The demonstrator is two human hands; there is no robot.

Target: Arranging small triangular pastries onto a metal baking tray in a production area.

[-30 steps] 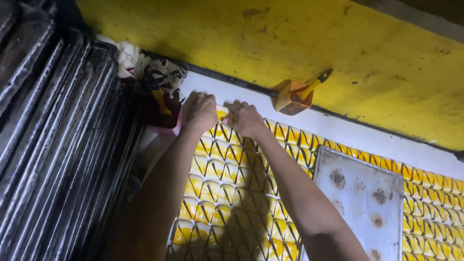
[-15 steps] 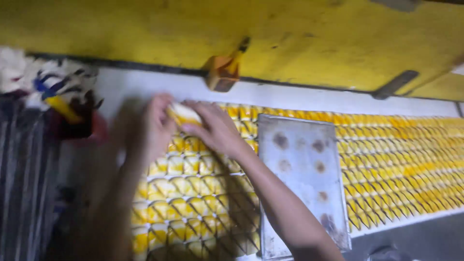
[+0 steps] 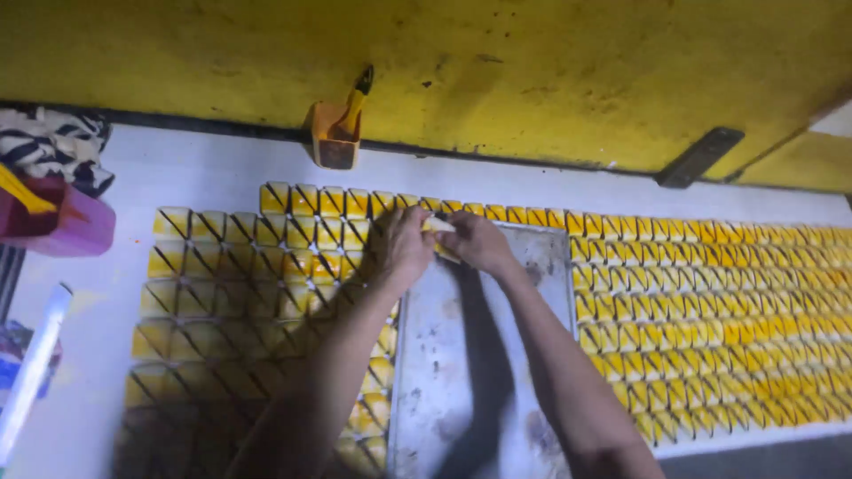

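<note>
Two hands meet over metal tray (image 3: 470,355): left hand (image 3: 404,248) and right hand (image 3: 479,244) pinch one yellow wrapped piece (image 3: 439,227); rows of yellow pieces (image 3: 710,310) lie either side.

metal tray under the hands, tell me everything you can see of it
The metal tray is a flat grey rectangular sheet, stained with dark spots. It lies flat on the white table, over the rows of yellow triangular pieces. Its top is bare. The left hand and right hand meet above its far edge, holding a small pale piece.
</note>
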